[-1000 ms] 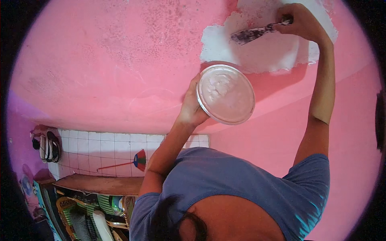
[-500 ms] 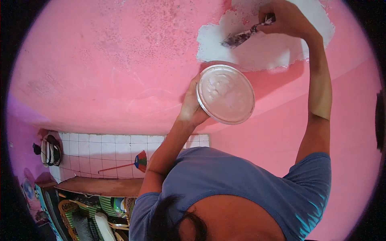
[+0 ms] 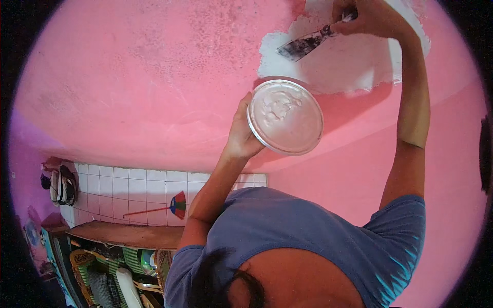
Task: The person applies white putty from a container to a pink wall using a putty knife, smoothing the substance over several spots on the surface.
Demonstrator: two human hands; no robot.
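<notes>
My left hand (image 3: 243,132) holds up a round tub (image 3: 285,117) of whitish paste, its fingers behind and under the rim. The paste has a rough, scooped patch towards its upper left. At the upper right, my right hand (image 3: 371,19) grips the handle of a putty knife (image 3: 303,46) with a dark, paste-smeared blade. The blade points left over a white coated patch (image 3: 349,69) on the pink wall (image 3: 154,102); whether it touches the surface I cannot tell. The tub is held just below the patch, apart from the knife.
Dark, blistered specks mark the wall left of the patch. Lower left, a broom (image 3: 177,205) with a red and blue head lies on the white tiled floor (image 3: 102,185). Below are a brown wooden top (image 3: 123,235) and green-striped chairs (image 3: 102,259). Several bags or cloths hang farther left.
The putty knife has shifted slightly, its blade now showing flatter and broader. My right hand has moved a little to the right. The tub has tilted slightly and risen a touch.
</notes>
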